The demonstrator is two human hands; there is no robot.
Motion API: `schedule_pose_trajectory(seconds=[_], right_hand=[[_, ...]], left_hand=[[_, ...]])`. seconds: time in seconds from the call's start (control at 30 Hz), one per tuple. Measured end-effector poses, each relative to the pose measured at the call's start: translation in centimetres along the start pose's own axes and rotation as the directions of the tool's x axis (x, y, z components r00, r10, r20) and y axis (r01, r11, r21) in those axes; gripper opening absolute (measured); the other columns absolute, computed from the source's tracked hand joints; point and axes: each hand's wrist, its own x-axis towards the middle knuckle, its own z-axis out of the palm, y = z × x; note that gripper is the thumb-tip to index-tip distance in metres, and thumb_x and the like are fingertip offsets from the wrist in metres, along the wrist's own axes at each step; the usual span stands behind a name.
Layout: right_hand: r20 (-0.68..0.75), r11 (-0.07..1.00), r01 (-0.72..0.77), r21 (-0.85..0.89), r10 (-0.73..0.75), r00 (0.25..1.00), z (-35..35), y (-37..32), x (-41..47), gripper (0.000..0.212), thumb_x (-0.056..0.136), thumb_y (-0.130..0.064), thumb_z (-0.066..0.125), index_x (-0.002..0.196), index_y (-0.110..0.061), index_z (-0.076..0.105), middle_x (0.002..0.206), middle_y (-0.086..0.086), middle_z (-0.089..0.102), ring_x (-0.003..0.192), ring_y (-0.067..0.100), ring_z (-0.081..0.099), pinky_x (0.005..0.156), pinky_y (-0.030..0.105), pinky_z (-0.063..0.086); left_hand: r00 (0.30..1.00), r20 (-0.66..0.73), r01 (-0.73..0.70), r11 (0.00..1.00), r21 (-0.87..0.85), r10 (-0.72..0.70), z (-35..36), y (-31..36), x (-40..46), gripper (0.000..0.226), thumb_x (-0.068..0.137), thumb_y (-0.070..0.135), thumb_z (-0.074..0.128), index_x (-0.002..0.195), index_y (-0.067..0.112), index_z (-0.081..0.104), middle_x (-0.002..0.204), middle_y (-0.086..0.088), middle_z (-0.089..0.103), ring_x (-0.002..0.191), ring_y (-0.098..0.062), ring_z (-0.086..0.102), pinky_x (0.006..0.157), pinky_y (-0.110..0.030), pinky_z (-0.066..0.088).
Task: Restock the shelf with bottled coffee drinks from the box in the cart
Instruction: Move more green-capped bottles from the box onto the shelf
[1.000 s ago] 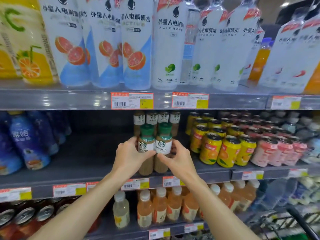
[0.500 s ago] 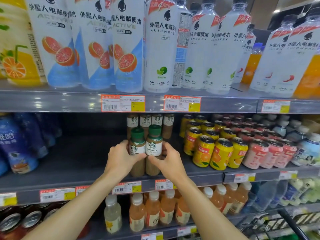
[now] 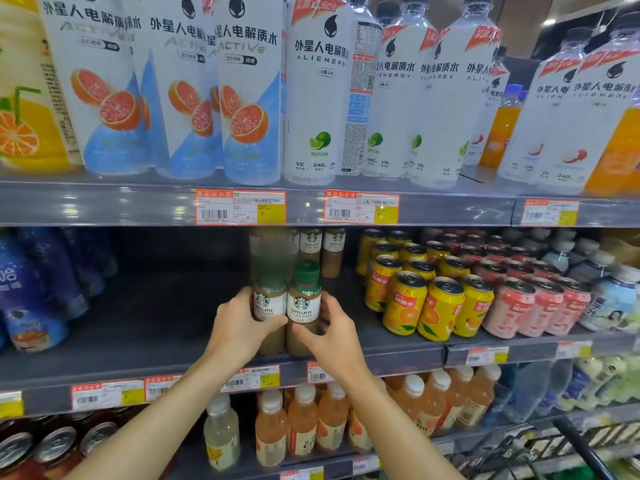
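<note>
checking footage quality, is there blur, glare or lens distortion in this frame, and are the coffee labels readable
Head view: the right coffee bottle label reads clearly; the left coffee bottle has a smeared, ghosted cap. Glare streaks the upper shelf edge. Wide-angle bending tilts the electrolyte bottles, and the corners go soft.

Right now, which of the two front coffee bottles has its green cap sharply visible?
The right front bottle, held by the right hand. The left front bottle, gripped by the left hand, has a blurred cap.

Left hand (image 3: 239, 327): grips left coffee bottle (image 3: 268, 306).
Right hand (image 3: 332, 336): grips right coffee bottle (image 3: 303, 303).
Bottles: upright, touching, on middle shelf (image 3: 138, 341).
</note>
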Motion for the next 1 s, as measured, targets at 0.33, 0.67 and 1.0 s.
schedule_pose_trajectory(seconds=[0.33,0.67,1.0], right_hand=[[-0.217,0.993,-0.066,-0.095,0.044,0.975,2.1,0.2,-1.5,0.051,0.074,-0.025,0.083,0.111,-0.025,0.047,0.110,-0.011,0.054,0.102,0.002,0.055,0.083,0.019,0.049],[-0.267,0.981,-0.136,-0.136,0.096,0.959,-1.2,1.6,-0.7,0.047,0.074,-0.023,0.081,0.107,-0.022,0.048,0.104,-0.007,0.060,0.097,0.008,0.061,0.081,0.028,0.054],[-0.388,0.966,-0.211,-0.150,0.139,0.911,-3.6,4.1,4.4,0.058,0.073,-0.015,0.082,0.121,-0.009,0.049,0.121,0.009,0.055,0.109,0.025,0.058,0.094,0.037,0.050]], left_hand=[[0.997,0.002,0.072,0.997,-0.039,-0.072,1.0,-0.2,-0.5,0.046,0.075,0.029,0.080,0.115,0.018,0.059,0.107,0.003,0.068,0.100,-0.016,0.063,0.084,-0.033,0.052],[0.999,0.003,0.037,0.998,0.059,-0.038,0.8,-0.2,-0.4,0.043,0.075,0.028,0.080,0.109,0.020,0.056,0.107,0.002,0.067,0.099,-0.017,0.063,0.083,-0.033,0.053],[0.997,0.028,0.063,0.988,0.139,-0.068,1.0,0.1,-0.2,0.047,0.075,0.030,0.079,0.113,0.017,0.054,0.111,-0.002,0.066,0.103,-0.021,0.063,0.076,-0.027,0.047]])
